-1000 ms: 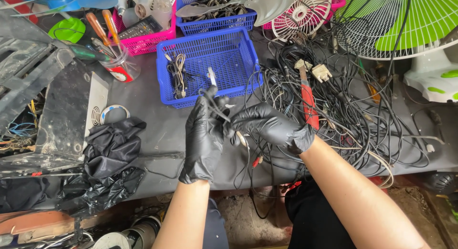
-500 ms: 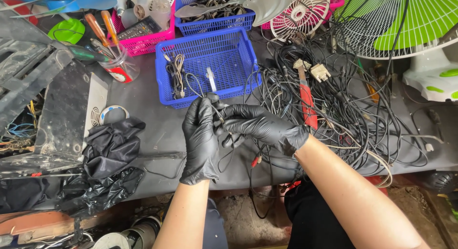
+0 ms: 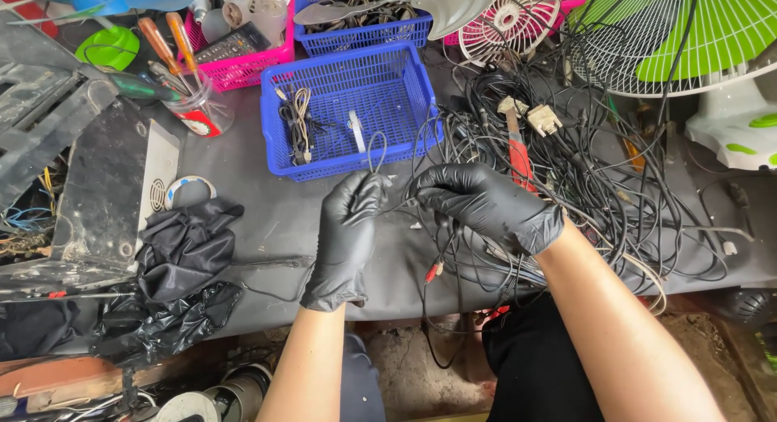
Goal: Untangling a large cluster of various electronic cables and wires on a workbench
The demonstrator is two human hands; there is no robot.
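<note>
Both my hands wear black gloves. My left hand [image 3: 346,236] pinches a thin black cable [image 3: 374,151] that loops up toward the blue basket [image 3: 409,90]. My right hand [image 3: 486,203] is closed on a bunch of the same black cables, just right of the left hand. A strand with a red plug [image 3: 434,271] hangs below my hands. The tangled pile of black cables [image 3: 599,179] spreads to the right of my right hand on the grey table.
The blue basket holds a coiled cable [image 3: 298,122] and a small white piece. A red-handled hammer [image 3: 516,143] lies in the tangle. A black plastic bag [image 3: 182,252] lies left. Pink baskets, a jar of screwdrivers [image 3: 190,98] and fans [image 3: 688,42] stand behind.
My left hand has lowered and shifted slightly right, drawing the thin cable down from the basket edge. My right hand stays closed on the bunch.
</note>
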